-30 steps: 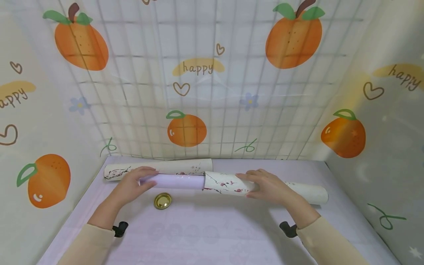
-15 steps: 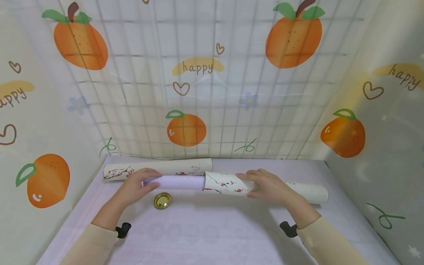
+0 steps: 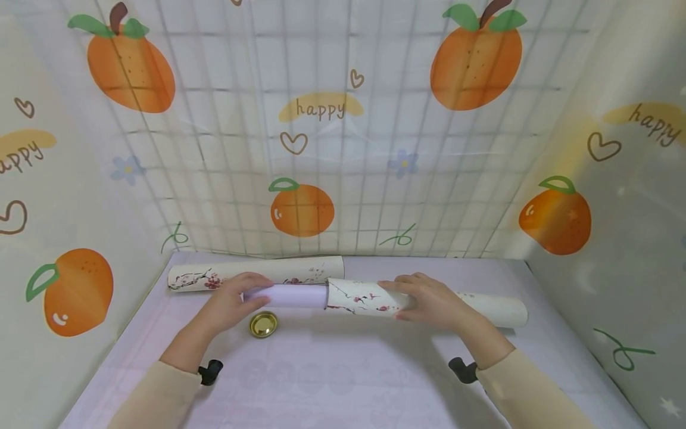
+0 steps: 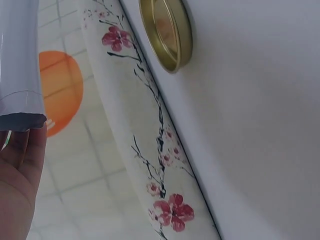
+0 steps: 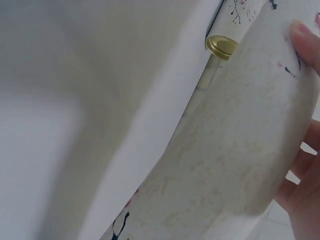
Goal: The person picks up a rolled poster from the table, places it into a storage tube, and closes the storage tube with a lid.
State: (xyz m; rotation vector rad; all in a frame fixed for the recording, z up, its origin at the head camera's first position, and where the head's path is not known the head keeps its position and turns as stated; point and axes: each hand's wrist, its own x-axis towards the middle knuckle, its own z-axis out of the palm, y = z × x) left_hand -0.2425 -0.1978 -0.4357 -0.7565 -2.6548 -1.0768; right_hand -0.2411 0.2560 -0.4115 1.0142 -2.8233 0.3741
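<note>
A smooth, pale purple roll [image 3: 300, 296] runs into the open left end of a white tube [image 3: 356, 298] printed with plum blossom. Near the roll's outer end, my left hand [image 3: 230, 304] grips it between thumb and fingers. My right hand [image 3: 429, 301] holds the tube around its middle; the tube's far end points right. In the left wrist view the roll [image 4: 20, 60] shows a dark, hollow-looking end, with fingers behind it. The right wrist view has the tube [image 5: 215, 150] across it, thumb on top and fingers beneath. How deep the roll reaches is hidden.
Behind the left hand lies a second blossom-printed tube [image 3: 316, 268] along the table's back edge. A round gold lid [image 3: 263, 325] rests on the pale purple table [image 3: 321, 381], just in front of the roll. Fruit-printed curtains [image 3: 343, 179] stand at the back and both sides.
My left hand has moved right with the roll, and less of the roll shows outside the tube. The tube and right hand have shifted slightly left. The lid has stayed put.
</note>
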